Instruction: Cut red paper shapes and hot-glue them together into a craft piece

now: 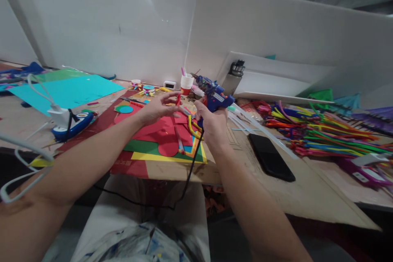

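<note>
My right hand point(211, 122) is wrapped round the handle of a blue hot glue gun point(213, 95), whose nozzle points up and to the left. A black cord runs down from it toward my lap. My left hand point(158, 108) holds a small red piece point(178, 99) upright between thumb and fingers; its exact kind is unclear. Beneath both hands lie red paper sheets point(150, 131), with green paper point(143, 146) and yellow paper point(153, 156) under them. A bent yellow pipe cleaner point(193, 127) rests close to my right hand.
A black phone point(270, 157) lies right of my right arm, before bundles of coloured pipe cleaners point(325, 127). Paper cups point(186, 84) and a bottle point(233, 77) stand behind. At left are a blue power strip point(73, 126), white cables and a turquoise sheet point(76, 90).
</note>
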### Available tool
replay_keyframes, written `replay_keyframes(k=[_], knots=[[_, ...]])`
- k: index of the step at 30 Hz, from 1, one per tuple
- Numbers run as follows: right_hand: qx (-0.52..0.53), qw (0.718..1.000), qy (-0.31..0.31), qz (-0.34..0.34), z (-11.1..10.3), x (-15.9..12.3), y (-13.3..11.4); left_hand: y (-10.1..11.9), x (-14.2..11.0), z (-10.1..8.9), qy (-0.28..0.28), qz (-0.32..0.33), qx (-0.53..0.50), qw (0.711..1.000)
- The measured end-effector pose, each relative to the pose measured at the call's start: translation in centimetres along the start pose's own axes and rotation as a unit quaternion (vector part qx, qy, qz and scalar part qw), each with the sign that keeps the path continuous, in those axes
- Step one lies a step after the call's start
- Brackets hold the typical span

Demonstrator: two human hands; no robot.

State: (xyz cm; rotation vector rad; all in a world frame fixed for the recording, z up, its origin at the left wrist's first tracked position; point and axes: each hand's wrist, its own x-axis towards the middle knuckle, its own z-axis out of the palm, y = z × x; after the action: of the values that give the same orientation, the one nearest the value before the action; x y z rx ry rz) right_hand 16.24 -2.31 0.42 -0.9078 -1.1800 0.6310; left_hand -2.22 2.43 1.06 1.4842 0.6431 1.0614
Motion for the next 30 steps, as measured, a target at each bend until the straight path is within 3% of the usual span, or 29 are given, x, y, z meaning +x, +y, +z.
replay_keyframes(k=[3, 7, 13, 16, 20, 24, 30], knots=[[0.042, 0.999, 0.027, 0.012, -0.2, 0.7, 0.5, -0.1, -0.3, 0.2, -0.074, -0.045, -0.020, 0.996], [0.039, 0.998, -0.039, 0.007, -0.2, 0.8, 0.8, 0.0, -0.5, 0.2, -0.153, -0.065, -0.034, 0.986], [-0.062, 0.995, -0.050, 0.058, -0.1, 0.5, 0.7, 0.3, -0.8, 0.4, -0.172, -0.088, -0.012, 0.981], [-0.053, 0.997, -0.028, 0.040, -0.2, 0.8, 1.1, 0.1, -0.8, 0.7, -0.144, -0.081, -0.027, 0.986], [-0.050, 0.999, 0.012, 0.003, -0.2, 1.0, 1.5, -0.2, -0.6, 1.2, -0.046, -0.007, -0.001, 0.999], [-0.063, 0.998, 0.008, -0.010, -0.1, 0.6, 0.9, -0.3, -0.5, 1.8, 0.048, 0.061, 0.081, 0.994], [-0.050, 0.999, -0.021, 0.007, 0.5, 0.1, 0.2, -0.1, -0.6, 2.1, 0.073, 0.075, 0.105, 0.989]])
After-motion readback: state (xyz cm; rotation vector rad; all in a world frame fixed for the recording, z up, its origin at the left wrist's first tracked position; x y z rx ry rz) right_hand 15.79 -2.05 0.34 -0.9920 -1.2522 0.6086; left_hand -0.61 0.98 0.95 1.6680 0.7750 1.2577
